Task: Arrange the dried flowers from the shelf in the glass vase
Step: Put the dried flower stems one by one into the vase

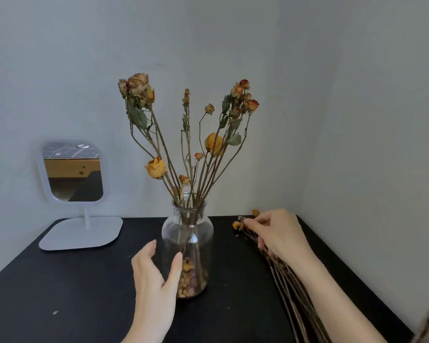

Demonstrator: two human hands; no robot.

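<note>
Right hand (pixel 280 233) pinches stems (pixel 291 305) beside glass vase (pixel 203 235).

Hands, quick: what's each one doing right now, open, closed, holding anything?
Left hand: open, thumb at the clear glass vase.
Right hand: pinching the bundle of brown dried flower stems lying on the black table.

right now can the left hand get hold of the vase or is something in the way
Probably yes. The left hand is open right beside the glass vase, thumb at its lower wall, with nothing between them on the black table. The right hand is off to the side, pinching the loose stems.
</note>
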